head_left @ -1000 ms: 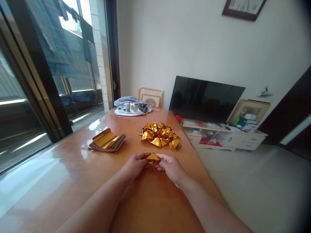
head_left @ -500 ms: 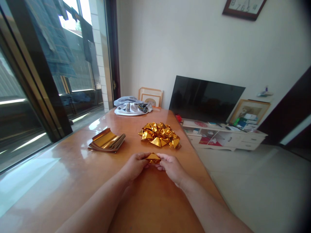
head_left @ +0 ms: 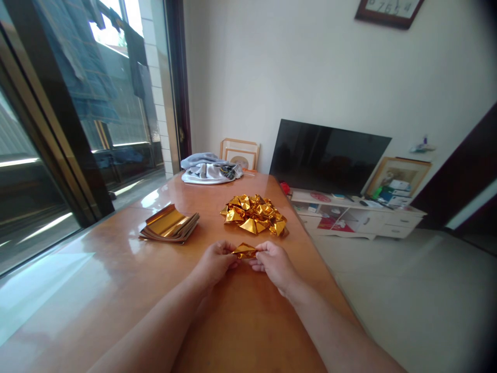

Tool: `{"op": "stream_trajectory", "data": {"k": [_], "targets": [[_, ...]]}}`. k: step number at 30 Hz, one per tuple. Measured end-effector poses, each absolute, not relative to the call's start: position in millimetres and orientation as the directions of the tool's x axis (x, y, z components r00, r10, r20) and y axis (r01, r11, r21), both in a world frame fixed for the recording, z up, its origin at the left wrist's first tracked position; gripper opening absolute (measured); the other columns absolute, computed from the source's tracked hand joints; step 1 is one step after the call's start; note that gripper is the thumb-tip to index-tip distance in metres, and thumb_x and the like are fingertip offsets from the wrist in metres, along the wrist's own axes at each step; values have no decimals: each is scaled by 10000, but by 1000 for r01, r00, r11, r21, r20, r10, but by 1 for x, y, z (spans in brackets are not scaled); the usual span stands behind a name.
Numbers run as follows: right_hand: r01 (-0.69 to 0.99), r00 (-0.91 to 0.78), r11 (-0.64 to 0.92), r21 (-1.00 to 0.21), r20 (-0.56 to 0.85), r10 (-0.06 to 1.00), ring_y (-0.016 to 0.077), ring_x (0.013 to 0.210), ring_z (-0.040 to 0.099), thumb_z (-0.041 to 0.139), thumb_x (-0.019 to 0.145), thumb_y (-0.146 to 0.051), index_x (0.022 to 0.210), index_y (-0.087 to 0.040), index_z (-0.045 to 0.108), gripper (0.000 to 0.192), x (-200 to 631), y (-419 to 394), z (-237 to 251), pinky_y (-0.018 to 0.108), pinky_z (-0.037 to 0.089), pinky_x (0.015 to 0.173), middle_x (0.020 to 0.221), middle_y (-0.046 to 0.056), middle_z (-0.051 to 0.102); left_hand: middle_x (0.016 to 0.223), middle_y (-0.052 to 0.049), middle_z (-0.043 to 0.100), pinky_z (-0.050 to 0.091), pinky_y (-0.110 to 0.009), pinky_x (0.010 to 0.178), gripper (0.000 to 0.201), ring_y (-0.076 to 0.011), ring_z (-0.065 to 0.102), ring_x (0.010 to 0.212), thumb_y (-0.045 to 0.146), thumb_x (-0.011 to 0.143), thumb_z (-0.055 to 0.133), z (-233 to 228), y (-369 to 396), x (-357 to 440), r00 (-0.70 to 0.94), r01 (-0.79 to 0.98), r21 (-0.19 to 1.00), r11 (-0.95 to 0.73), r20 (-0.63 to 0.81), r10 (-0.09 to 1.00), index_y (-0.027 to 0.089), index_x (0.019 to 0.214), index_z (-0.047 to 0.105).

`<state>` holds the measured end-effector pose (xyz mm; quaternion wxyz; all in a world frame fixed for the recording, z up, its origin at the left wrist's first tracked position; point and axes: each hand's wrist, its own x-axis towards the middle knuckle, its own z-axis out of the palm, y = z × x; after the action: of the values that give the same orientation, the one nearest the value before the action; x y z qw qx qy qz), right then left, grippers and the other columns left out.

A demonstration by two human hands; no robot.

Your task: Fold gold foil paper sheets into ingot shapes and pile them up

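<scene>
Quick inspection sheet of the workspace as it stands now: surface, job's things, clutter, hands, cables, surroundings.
Surface: glossy wooden table, sunlit on the left.
Job's things: small folded gold foil piece held just above the table; pile of folded gold pieces beyond it; stack of flat gold sheets to the left.
Clutter: bundled grey cloth at the table's far end.
Hands: left hand pinches the piece's left end, right hand its right end.
Cables: nothing seen.
Surroundings: glass sliding door left; dark TV on a low white cabinet; framed pictures against the wall; wall clock at the top.
</scene>
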<state>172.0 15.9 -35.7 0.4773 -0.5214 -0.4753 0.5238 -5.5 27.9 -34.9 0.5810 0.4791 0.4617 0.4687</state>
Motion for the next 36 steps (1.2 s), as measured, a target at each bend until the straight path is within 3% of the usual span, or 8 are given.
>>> {"op": "stream_trajectory", "data": {"k": [7, 14, 22, 26, 30, 36], "targets": [[0, -2, -90, -996, -90, 996, 213, 824, 750, 581, 814, -164, 952, -175, 600, 139, 171, 17, -40, 309, 592, 677, 972, 79, 746, 681, -10, 679, 423, -222, 588, 173, -135, 605, 629, 172, 631, 744, -37, 29, -7, 135, -42, 995, 92, -85, 987, 157, 766, 636], [9, -27, -96, -995, -97, 995, 209, 844, 741, 612, 827, -212, 961, -180, 620, 137, 173, 17, -38, 310, 584, 704, 974, 72, 738, 754, -36, 705, 496, -248, 674, 142, -150, 650, 699, 183, 691, 713, -32, 28, -9, 127, -66, 991, 118, -109, 986, 156, 816, 649], [26, -62, 43, -999, 41, 997, 234, 947, 693, 681, 832, -489, 1109, -218, 681, 387, 180, 12, -24, 334, 557, 776, 1041, 47, 735, 790, -61, 716, 496, -256, 655, 285, -151, 655, 691, 366, 737, 760, -25, 28, -15, 214, -156, 966, 208, -172, 962, 147, 897, 671], [-2, -120, 47, -999, 47, 992, 226, 834, 697, 661, 834, -601, 1064, -203, 712, 462, 180, 9, -21, 339, 545, 753, 974, 63, 752, 753, -51, 699, 447, -242, 596, 385, -127, 603, 621, 513, 740, 751, -20, 27, -18, 252, -165, 966, 198, -153, 956, 145, 811, 662], [-71, -91, -3, -997, 4, 996, 206, 745, 693, 649, 848, -618, 1102, -180, 693, 508, 177, 7, -20, 321, 533, 696, 915, 78, 757, 655, -7, 634, 359, -228, 524, 480, -101, 514, 533, 624, 714, 734, -15, 26, -21, 189, -105, 984, 147, -126, 974, 156, 723, 625], [-131, -48, -26, -991, -20, 999, 164, 679, 670, 703, 820, -591, 1069, -169, 689, 490, 171, 8, -16, 282, 523, 656, 875, 66, 744, 757, -30, 679, 305, -225, 497, 523, -92, 507, 538, 674, 722, 700, -16, 26, -21, 176, -127, 985, 114, -91, 980, 160, 754, 609]]}}
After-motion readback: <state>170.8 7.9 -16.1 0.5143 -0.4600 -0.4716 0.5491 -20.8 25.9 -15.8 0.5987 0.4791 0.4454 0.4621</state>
